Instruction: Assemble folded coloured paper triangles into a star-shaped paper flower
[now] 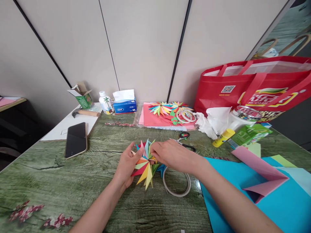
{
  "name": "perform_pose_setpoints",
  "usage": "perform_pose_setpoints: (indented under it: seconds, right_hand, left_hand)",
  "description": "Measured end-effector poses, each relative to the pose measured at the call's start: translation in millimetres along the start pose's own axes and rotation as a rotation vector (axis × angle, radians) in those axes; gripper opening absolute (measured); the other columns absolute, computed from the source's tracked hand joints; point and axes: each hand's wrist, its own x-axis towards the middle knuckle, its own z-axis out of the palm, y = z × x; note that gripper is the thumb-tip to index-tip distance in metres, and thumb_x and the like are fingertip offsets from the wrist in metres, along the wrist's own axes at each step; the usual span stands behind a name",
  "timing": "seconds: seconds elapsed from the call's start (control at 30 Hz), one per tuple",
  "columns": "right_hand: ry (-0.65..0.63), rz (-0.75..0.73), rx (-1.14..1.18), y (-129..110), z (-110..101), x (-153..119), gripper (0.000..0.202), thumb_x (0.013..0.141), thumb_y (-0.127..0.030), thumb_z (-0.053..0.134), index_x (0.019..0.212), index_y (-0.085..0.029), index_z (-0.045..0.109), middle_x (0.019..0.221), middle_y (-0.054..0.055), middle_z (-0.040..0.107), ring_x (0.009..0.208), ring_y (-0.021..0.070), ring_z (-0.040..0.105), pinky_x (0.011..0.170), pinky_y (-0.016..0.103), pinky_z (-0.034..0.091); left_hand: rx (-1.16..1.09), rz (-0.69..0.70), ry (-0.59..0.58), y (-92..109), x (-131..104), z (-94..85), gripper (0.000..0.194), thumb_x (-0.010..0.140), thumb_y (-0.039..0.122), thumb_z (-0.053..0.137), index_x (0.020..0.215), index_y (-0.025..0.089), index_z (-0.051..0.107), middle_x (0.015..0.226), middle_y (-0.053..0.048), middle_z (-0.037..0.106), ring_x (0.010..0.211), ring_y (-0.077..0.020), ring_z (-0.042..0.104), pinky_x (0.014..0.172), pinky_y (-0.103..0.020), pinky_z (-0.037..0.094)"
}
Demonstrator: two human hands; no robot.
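Note:
A folded paper star (145,166) with many coloured points is held just above the table between both hands. My left hand (127,163) grips its left side, thumb on top of the points. On the star's right side, the fingers of my right hand (165,153) are closed and pinched; my hand hides what exactly they hold there. Below the right hand a roll of white tape (177,194) lies flat on the table. A blue folded paper piece (161,169) shows partly between the star and the tape.
Scissors (183,137) lie behind my right hand. A phone (76,139) and a hammer (88,112) are at left. Two paper stars (159,108) rest on red paper at the back. Right stand a red bag (218,89), a glue stick (223,137) and blue paper (218,176).

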Motion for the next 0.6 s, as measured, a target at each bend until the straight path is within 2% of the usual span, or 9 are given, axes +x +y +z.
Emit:
perform_pose_setpoints:
  seconds: [0.23,0.43,0.6]
  right_hand:
    - [-0.006,0.011,0.147,1.0,-3.7,-1.1,0.018,0.089,-0.017,0.039,0.076,-0.014,0.05,0.07,0.001,0.059,0.055,0.0089,0.046,0.05,0.025,0.017]
    - [0.0,0.007,0.08,-1.3,-2.3,-0.3,0.017,0.088,-0.017,0.041,0.073,-0.014,0.049,0.069,0.0,0.058,0.052,0.0084,0.044,0.049,0.026,0.015]
    - [-0.002,0.036,0.023,-3.1,-0.3,0.9,0.016,0.089,-0.019,0.04,0.077,-0.014,0.049,0.069,0.002,0.061,0.053,0.0104,0.049,0.049,0.026,0.014]
  left_hand:
    - [-0.021,-0.013,-0.019,0.1,-0.5,-0.1,0.081,0.07,0.025,0.066,0.136,0.009,0.022,0.044,0.009,0.051,0.035,-0.01,0.049,0.039,-0.022,0.045]
    - [-0.007,-0.01,0.005,-1.9,2.3,-2.8,0.078,0.069,0.026,0.067,0.135,0.009,0.026,0.042,0.01,0.049,0.035,-0.0091,0.047,0.038,-0.02,0.043]
    - [-0.023,0.005,0.023,-2.4,2.5,-2.6,0.084,0.063,0.031,0.071,0.133,0.008,0.029,0.04,0.012,0.044,0.033,-0.0067,0.043,0.036,-0.017,0.039]
